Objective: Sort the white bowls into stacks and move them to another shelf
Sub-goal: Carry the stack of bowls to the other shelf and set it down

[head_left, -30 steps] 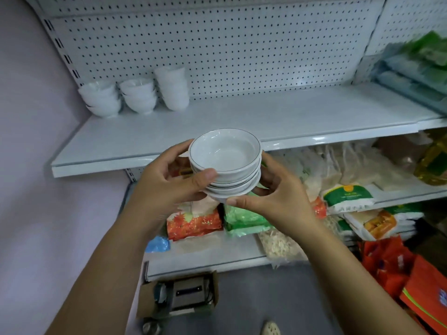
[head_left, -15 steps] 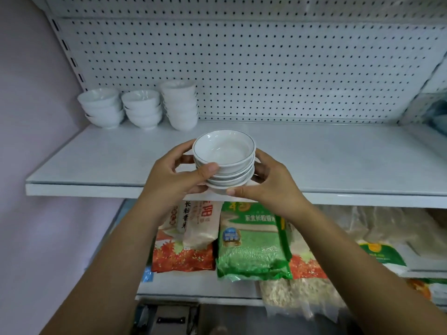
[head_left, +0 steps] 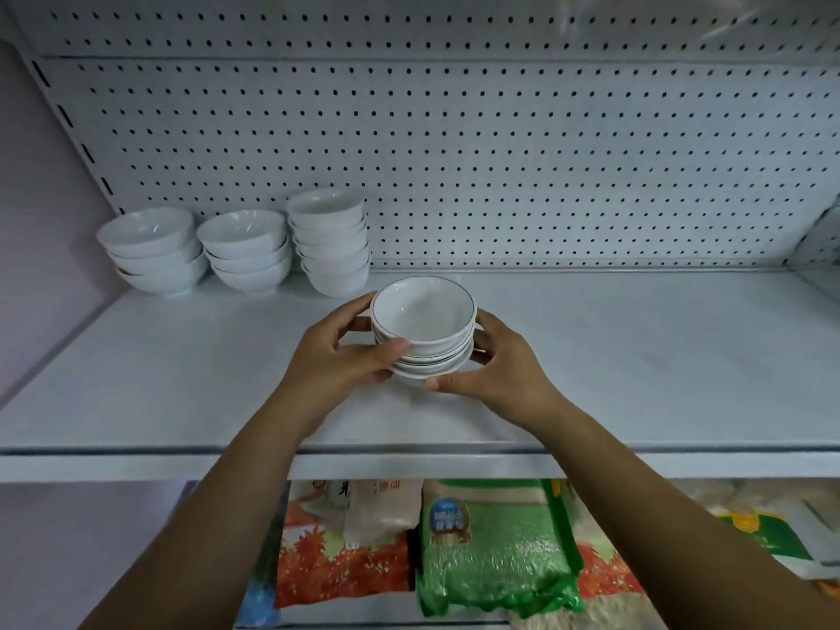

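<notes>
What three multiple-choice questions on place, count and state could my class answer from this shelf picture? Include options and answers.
1. Where on the shelf do the standing bowl stacks sit? A. back left B. front right C. middle front
2. How many such stacks are there? A. two B. three C. five
3. How is the dark-rimmed bowl stack held? A. one hand B. both hands C. no hand
Answers: 1 A, they stand against the pegboard at the left end; 2 B, three stand side by side; 3 B, left hand and right hand grip its sides.
</notes>
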Demonstrator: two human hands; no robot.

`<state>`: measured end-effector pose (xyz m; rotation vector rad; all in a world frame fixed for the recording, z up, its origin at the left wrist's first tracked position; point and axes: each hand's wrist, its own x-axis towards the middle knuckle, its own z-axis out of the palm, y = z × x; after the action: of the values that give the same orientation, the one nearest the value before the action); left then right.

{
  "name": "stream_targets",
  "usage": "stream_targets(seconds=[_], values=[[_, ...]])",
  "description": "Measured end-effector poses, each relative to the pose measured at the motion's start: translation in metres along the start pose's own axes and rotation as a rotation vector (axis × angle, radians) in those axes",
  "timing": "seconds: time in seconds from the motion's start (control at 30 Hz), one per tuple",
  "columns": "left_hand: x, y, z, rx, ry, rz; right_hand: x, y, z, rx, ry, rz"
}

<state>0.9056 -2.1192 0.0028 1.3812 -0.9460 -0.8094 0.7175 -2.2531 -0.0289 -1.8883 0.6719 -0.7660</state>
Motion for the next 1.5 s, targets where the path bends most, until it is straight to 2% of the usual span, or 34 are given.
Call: stream_targets(seconds=[0.43, 0.53, 0.63, 0.73, 0.93, 1.3, 1.5], values=[[0.024, -0.029, -0.018, 0.078, -0.048, 0.044, 0.011, 0.03, 0.024, -0.005, 0.072, 0.06], [0.023, -0.035, -0.026, 0.262, 0.059, 0.069, 0.016, 0.027, 0.029, -0.058, 0.073, 0.056], [0.025, -0.048, -0.038, 0.617, 0.179, 0.067, 0.025, 0.025, 0.032, -0.099, 0.09, 0.046], [0.03, -0.061, -0.046, 0.878, 0.191, 0.033, 0.037, 0.025, 0.035, -0.112, 0.118, 0.044], [0.039, -0.071, -0.047, 1.108, 0.155, 0.034, 0.076, 0.026, 0.036, -0.119, 0.173, 0.061], [0.044, -0.076, -0.047, 1.124, 0.211, 0.026, 0.149, 0.032, 0.043, -0.147, 0.255, 0.127], [0.045, -0.079, -0.048, 1.11, 0.229, 0.034, 0.159, 0.035, 0.045, -0.14, 0.269, 0.141]])
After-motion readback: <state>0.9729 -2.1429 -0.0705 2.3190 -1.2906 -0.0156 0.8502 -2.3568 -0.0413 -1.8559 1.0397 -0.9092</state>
